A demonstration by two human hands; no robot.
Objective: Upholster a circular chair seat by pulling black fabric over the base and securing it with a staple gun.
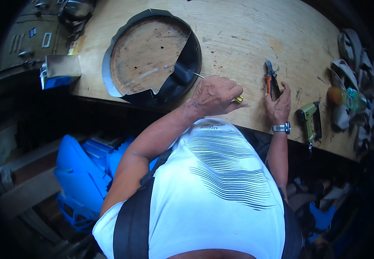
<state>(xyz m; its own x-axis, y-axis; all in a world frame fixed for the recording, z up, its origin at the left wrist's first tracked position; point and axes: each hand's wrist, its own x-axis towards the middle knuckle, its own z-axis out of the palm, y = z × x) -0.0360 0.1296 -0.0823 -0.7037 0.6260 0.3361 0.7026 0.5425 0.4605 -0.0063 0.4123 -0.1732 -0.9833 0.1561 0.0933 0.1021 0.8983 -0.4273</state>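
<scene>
My left hand (216, 96) is closed round a screwdriver (239, 99) with a yellow handle. Its thin metal shaft pokes out on the other side of the fist, the tip at the black covering (181, 82) of a round wooden board (146, 54). That covering stands up round the board like a rim, with a folded, crumpled part close to my left hand. Farther right, my right hand (278, 106) has its thumb and fingers about the handles of pliers (268, 77) with orange and black grips, lying jaws away from me on the workbench.
A green staple gun (309, 118) lies right of my right hand. Beyond it are a plastic bottle (352, 99) and bunched grey cloth (346, 47). A metal tin (61, 71) stands at the left edge of the wooden workbench (238, 34). Blue plastic pieces (81, 172) sit below, left.
</scene>
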